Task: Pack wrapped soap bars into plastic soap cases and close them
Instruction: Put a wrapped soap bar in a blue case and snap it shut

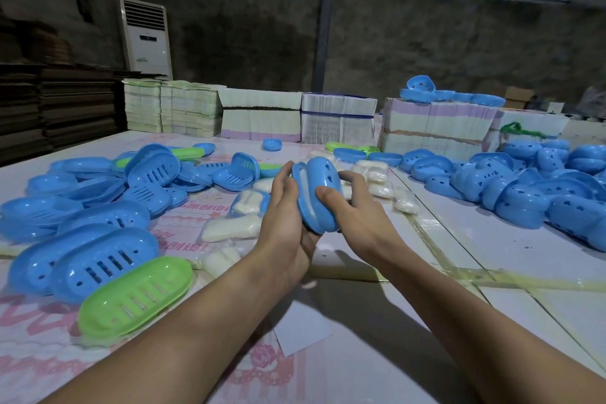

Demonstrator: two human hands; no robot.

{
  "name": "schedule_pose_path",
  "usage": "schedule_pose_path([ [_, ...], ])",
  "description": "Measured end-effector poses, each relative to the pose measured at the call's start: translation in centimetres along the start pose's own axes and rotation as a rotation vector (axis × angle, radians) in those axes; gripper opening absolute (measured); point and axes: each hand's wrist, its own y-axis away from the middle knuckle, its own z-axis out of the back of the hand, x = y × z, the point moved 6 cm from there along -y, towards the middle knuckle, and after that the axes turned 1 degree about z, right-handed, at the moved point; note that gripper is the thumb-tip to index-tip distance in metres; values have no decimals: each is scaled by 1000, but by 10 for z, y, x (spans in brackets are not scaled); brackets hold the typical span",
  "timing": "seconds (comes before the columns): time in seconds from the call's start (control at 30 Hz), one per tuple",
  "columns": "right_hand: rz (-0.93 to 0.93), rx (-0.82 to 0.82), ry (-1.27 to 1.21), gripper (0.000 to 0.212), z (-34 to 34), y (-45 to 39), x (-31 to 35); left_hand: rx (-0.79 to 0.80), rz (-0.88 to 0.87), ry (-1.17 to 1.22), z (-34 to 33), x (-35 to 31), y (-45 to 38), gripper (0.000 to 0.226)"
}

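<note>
I hold a blue plastic soap case (316, 193) on its edge above the table, between both hands. My left hand (284, 223) cups it from the left and below. My right hand (352, 213) presses on its right shell, thumb on top. A pale strip of wrapped soap shows in the gap between the two halves. Several wrapped white soap bars (234, 228) lie on the table just behind and to the left of my hands, and more wrapped bars (380, 180) lie to the right.
Blue slotted case halves (98, 259) and a green one (134, 298) are piled at the left. Another heap of blue halves (537, 187) fills the right. Stacks of flat printed cartons (337, 121) line the table's far edge. A loose white paper (301, 325) lies near me.
</note>
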Motion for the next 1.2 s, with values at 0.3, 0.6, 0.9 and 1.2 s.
schedule_pose_path([
  [0.3,28,35,-28,64,0,0,-3,53,59,-11,-1,4,-2,25],
  [0.6,34,84,52,78,-8,-2,-4,36,151,65,-2,8,-1,30],
  [0.9,25,98,29,70,-7,-3,-2,49,146,38,-6,4,6,30],
  [1.2,19,-31,198,67,37,8,1,231,199,-168,-18,11,11,31],
])
